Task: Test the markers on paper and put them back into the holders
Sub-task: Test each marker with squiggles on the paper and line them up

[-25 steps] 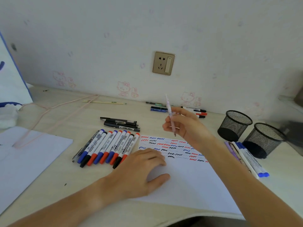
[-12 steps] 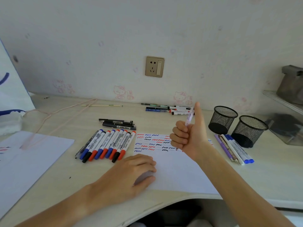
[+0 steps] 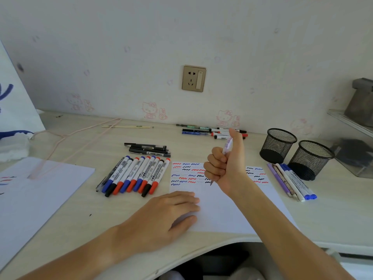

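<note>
My right hand (image 3: pixel 225 163) grips a thin pale-purple pen (image 3: pixel 227 145) in a fist above the paper, thumb raised along its top, its tip poking out below. The white sheet (image 3: pixel 226 211) carries rows of red, blue and black squiggles. My left hand (image 3: pixel 167 214) lies flat on the sheet's left edge. Several capped red, blue and black markers (image 3: pixel 137 174) lie in a row left of the sheet. Two black mesh holders (image 3: pixel 277 145) (image 3: pixel 310 159) stand at the right.
Black pens (image 3: pixel 148 149) lie behind the marker row. More pens (image 3: pixel 212 132) rest by the wall. Purple and blue-capped pens (image 3: pixel 292 181) lie in front of the holders. A second sheet (image 3: pixel 32 199) is at the left, a clear tray (image 3: pixel 355 156) at the far right.
My right hand went from a fingertip pinch on the upright pen to a fist round it with the thumb raised. The left hand stayed on the sheet.
</note>
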